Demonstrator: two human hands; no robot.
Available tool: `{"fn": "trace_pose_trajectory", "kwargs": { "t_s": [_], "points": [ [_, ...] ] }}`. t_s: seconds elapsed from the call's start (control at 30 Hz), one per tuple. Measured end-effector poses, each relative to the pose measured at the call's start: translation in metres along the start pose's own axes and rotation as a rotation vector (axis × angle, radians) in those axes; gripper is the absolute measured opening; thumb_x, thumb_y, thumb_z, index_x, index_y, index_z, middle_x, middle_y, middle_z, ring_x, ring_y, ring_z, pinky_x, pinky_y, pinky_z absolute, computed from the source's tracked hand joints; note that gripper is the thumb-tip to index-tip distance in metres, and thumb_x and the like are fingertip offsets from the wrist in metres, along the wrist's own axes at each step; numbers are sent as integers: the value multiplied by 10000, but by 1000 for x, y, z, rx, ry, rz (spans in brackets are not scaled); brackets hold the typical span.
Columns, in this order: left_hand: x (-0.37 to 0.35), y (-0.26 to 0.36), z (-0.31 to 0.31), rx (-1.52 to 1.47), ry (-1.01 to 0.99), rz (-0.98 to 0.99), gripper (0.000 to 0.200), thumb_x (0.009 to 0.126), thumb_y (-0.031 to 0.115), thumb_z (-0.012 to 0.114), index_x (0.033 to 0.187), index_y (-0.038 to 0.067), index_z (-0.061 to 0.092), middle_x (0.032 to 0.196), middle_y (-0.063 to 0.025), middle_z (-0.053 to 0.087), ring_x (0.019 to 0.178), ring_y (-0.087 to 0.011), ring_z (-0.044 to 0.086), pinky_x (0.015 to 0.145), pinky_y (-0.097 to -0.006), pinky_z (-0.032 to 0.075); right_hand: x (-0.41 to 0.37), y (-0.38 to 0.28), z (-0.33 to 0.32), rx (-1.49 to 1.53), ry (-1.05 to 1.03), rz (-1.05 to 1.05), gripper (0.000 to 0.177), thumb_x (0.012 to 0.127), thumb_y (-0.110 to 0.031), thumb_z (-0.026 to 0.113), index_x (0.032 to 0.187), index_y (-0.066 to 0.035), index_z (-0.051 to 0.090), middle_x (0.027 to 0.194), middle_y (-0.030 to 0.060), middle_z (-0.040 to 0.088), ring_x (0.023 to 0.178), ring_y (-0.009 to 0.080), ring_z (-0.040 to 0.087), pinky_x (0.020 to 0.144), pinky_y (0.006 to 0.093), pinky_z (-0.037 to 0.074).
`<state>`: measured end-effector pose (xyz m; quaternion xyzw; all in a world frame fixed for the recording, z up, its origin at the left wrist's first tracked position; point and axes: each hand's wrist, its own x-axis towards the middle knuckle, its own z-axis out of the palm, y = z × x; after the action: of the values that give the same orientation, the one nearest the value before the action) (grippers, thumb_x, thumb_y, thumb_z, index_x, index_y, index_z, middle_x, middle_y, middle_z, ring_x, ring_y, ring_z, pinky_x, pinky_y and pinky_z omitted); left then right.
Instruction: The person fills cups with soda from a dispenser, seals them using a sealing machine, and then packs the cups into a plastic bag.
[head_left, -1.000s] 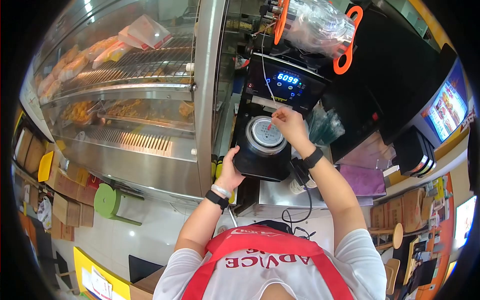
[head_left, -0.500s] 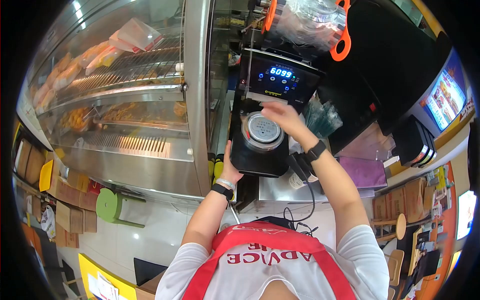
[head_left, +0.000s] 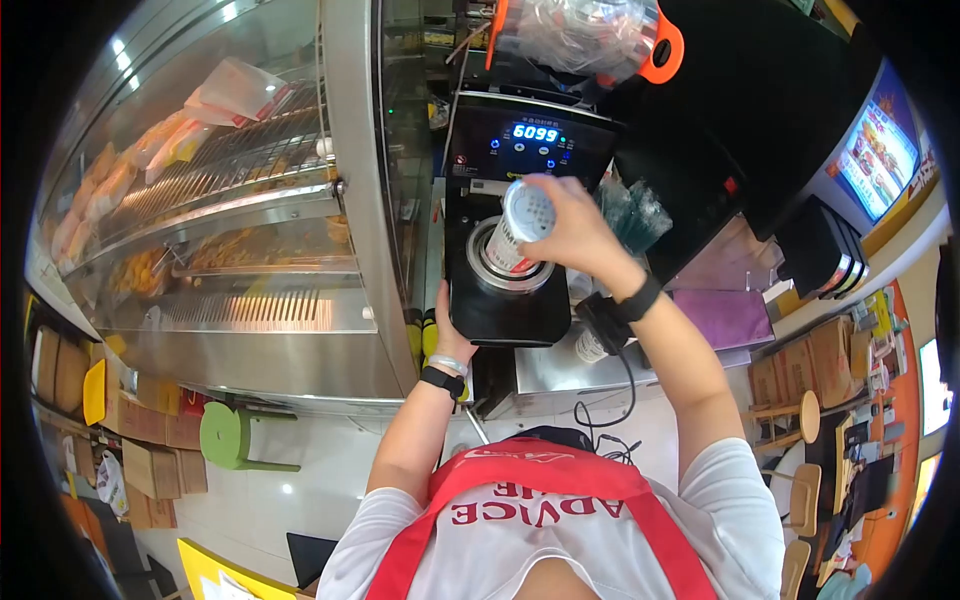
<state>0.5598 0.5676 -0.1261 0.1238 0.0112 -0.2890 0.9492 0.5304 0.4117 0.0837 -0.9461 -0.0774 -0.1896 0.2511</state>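
My right hand is closed around the upper part of a printed paper cup with a pale dotted top. The cup tilts, its lower part inside the round metal ring of the black tray. This tray juts from a cup sealing machine, whose blue display reads 6099. My left hand grips the tray's left edge near the front corner; some of its fingers are hidden behind the tray.
A glass warming cabinet with food stands at left. A clear container with orange handles sits above the machine. Plastic-wrapped green items, a purple sheet, another cup and a black cable lie at right.
My right hand has closed on the cup and lifted it partway, tilting it out of the ring. My left hand stays at the tray's edge. The view has shifted slightly.
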Motion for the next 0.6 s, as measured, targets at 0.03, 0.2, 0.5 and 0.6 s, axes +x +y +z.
{"fn": "trace_pose_trajectory", "kwargs": {
  "t_s": [0.03, 0.2, 0.5, 0.6],
  "points": [
    [1, -4, -7, 43, -26, 23, 408, 887, 368, 394, 1157, 75, 482, 1152, -64, 530, 1045, -217, 507, 913, -358, 387, -5, -6, -13, -3, 72, -68, 700, 498, -180, 717, 1147, -81, 477, 1037, 163, 469, 996, 326, 472, 867, 352, 393],
    [-27, -41, -28, 374, 63, -73, 321, 848, 138, 489, 1159, 59, 463, 1163, -86, 504, 1068, -203, 476, 908, -337, 388, -48, -41, -82, 35, 223, -116, 694, 482, -148, 700, 1134, -59, 479, 1025, 142, 479, 978, 305, 485, 844, 336, 400],
    [-87, -83, 39, 1188, -648, -160, 996, 537, 206, 809, 1326, 53, 222, 1308, -113, 344, 1217, -255, 325, 996, -346, 266, -155, -48, -74, 41, -204, 71, 733, 441, -145, 724, 1122, -47, 472, 1068, 149, 470, 1019, 309, 464, 870, 358, 378],
    [-94, -92, 51, 1225, -801, -155, 829, 530, 174, 793, 1227, 4, 378, 1193, -131, 483, 1116, -233, 458, 955, -333, 334, -178, -34, -47, 55, -305, 142, 734, 494, -160, 744, 1160, -60, 451, 1098, 175, 447, 1029, 341, 443, 864, 366, 389]
  ]
}}
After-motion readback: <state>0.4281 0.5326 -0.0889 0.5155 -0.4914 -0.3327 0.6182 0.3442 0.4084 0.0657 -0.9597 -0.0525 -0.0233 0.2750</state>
